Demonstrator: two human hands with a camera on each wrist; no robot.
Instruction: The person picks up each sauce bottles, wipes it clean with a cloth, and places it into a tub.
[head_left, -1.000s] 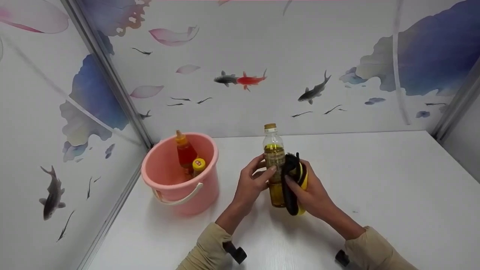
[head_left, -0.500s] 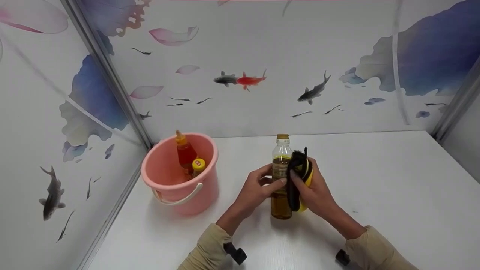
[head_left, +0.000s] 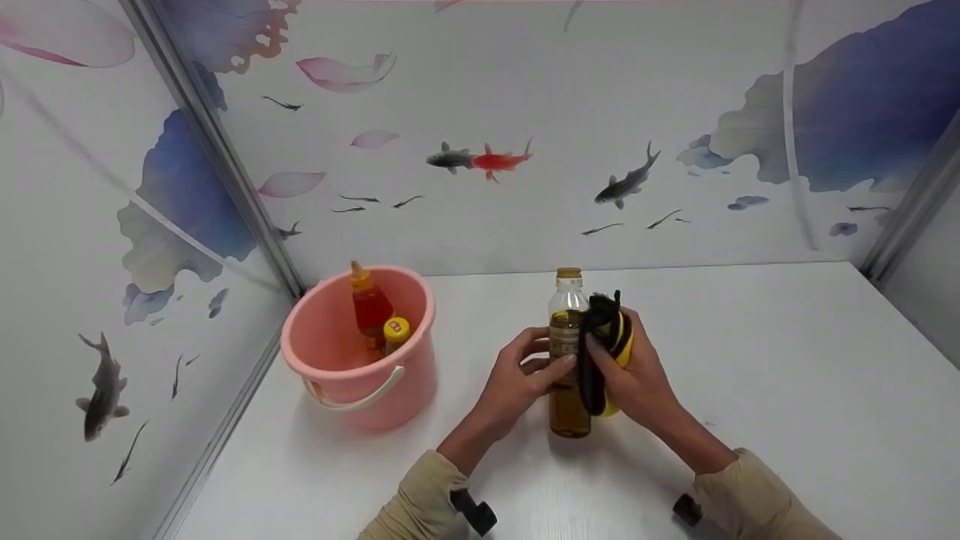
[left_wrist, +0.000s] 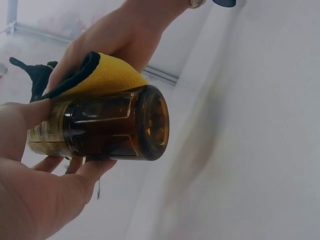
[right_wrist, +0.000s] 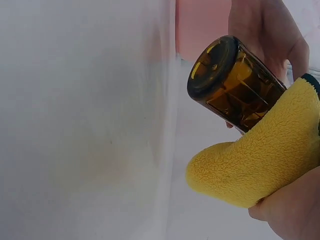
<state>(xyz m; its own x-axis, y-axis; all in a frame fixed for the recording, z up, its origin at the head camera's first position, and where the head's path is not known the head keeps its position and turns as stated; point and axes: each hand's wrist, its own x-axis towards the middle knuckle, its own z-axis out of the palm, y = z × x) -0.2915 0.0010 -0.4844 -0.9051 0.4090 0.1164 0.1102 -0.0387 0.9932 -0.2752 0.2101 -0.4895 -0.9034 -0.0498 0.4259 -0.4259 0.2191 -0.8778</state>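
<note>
A glass bottle of yellow-brown oil (head_left: 570, 412) with a gold cap stands nearly upright in front of me, held above the table. My left hand (head_left: 525, 375) grips it round the labelled middle, thumb in front and fingers behind. In my right hand (head_left: 637, 375) is a folded cloth (head_left: 592, 382), black on one face and fluffy yellow on the other. The cloth lies against the right side of the bottle. From the left wrist, the bottle's base (left_wrist: 154, 122) shows in full. The yellow face of the cloth (right_wrist: 260, 150) shows below the bottle in the right wrist view.
A pink bucket (head_left: 405, 390) with a white handle stands on the table at the left. Inside it are a red squeeze bottle (head_left: 371, 311) with an orange nozzle and a yellow-capped container (head_left: 397, 330). Patterned wall panels (head_left: 480, 217) close off the back and left.
The bottle, both hands and the cloth have shifted right; the bottle is also lower in view and more upright than a second ago. The bucket has stayed put.
</note>
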